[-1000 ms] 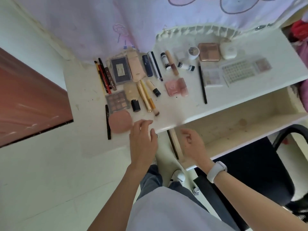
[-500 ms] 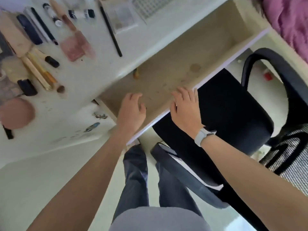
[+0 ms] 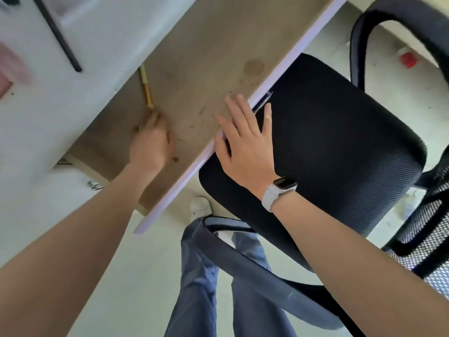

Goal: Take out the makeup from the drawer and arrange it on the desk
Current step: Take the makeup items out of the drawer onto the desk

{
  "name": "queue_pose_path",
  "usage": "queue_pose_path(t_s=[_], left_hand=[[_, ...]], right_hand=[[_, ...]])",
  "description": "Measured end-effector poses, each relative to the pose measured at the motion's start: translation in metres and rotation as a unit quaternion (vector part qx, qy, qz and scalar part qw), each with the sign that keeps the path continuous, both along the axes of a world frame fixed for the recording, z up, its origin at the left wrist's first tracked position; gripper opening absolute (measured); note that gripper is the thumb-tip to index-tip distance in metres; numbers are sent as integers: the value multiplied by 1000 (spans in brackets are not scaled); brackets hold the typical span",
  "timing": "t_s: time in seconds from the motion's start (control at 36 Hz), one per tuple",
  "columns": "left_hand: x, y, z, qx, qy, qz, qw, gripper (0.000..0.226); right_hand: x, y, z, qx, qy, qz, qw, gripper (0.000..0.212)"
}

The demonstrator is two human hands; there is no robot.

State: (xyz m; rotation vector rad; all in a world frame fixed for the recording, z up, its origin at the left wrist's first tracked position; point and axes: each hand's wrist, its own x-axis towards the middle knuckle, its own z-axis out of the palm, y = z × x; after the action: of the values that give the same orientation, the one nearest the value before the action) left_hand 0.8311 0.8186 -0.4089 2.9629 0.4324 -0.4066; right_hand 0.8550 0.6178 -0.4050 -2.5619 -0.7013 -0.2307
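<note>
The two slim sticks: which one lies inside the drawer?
The yellow pencil-like stick, lying at the drawer's back by the left hand's fingertips. The black one lies on the white desk top.

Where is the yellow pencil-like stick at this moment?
In the head view, the yellow stick lies inside the open drawer, far back under the desk edge, just beyond the left hand fingertips.

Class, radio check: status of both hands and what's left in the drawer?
Left hand inside drawer, fingertips at yellow pencil, grip unclear. Right hand open on drawer front. Nothing in the way.
</note>
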Motion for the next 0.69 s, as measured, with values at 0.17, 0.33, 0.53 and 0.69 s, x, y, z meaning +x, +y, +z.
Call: queue_pose_path(t_s=[0.17,0.33,0.53,0.69], left_hand=[[-8,1,2,46,-74,-37,996,24],[13,-7,-15,-18,-40,59,997,31],[27,-18,-22,-56,-35,50,997,21],[6,-16,-7,-152,-47,79,984,22]], right_hand=[[3,-2,3,-14,5,14,1000,31],[5,-5,4,-44,-8,38,998,31],[6,-4,6,-62,-3,45,997,30],[4,-3,11,-91,31,48,994,34]])
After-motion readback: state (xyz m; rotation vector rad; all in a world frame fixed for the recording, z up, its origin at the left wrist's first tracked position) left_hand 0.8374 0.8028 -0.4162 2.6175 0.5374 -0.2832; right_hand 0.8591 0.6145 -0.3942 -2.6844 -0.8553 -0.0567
